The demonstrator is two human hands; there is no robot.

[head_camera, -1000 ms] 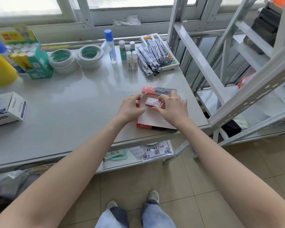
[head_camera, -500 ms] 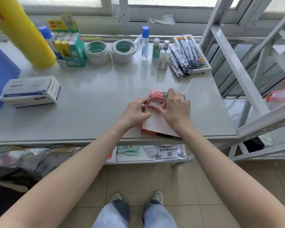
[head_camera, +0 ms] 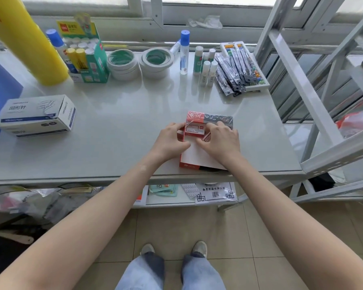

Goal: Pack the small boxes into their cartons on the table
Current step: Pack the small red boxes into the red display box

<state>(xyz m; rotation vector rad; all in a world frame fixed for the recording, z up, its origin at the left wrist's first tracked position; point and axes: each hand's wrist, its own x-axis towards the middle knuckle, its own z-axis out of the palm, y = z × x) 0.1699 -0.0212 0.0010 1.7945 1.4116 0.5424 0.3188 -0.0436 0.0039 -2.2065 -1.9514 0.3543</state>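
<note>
Both hands at 5 o'clock on pale grey glossy table (head_camera: 117, 126), near front edge. Left hand (head_camera: 169, 141) curled against left side of small red-and-white cardboard box (head_camera: 194, 130), fingers pressed together along its edge, thumb tucked toward the white flap. Right hand (head_camera: 220, 141) on box's right side, fingers bent and pinching its right end, index tip up on the top face. Small box sits at far end of open red carton with white inner flap (head_camera: 194, 156), touching shrink-wrapped red-and-dark-grey pack (head_camera: 210, 117) just behind at 12 o'clock. Whether box fully seated in carton: cannot tell, hands cover it. White-and-blue paper-clip carton (head_camera: 37, 115) well apart at 9 o'clock. Two stacks of white tape rolls (head_camera: 140, 63) at 11 o'clock, glue sticks and blue-capped bottle (head_camera: 197, 59) at 12, packaged pens on white tray (head_camera: 239, 68) at 1 o'clock.
</note>
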